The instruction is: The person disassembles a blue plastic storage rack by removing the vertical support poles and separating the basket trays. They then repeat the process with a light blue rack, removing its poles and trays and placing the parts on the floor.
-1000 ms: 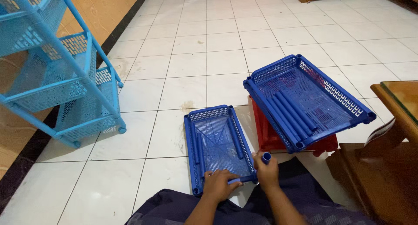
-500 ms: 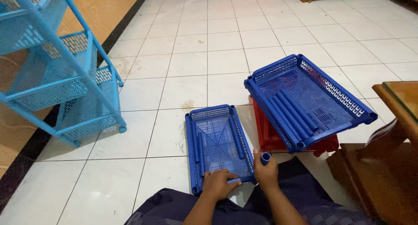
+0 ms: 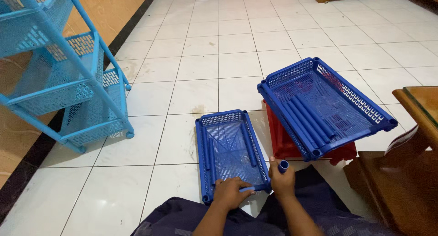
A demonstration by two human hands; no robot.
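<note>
Head view: the left hand [image 3: 230, 193] pinches the near rim of the small blue tray [image 3: 230, 151] lying on the white tiled floor [image 3: 200, 67], fingers closed on a short blue tube [image 3: 250, 188] there. The right hand [image 3: 281, 181], fingers wrapped shut, grips an upright blue tube [image 3: 283, 166] beside the tray's near right corner. Steady the tray and line the tube squarely over the corner socket

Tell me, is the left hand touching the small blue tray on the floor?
Touching. The head view shows the left hand resting on the near rim of the small blue tray, its fingers lying over the edge with no gap.
</note>
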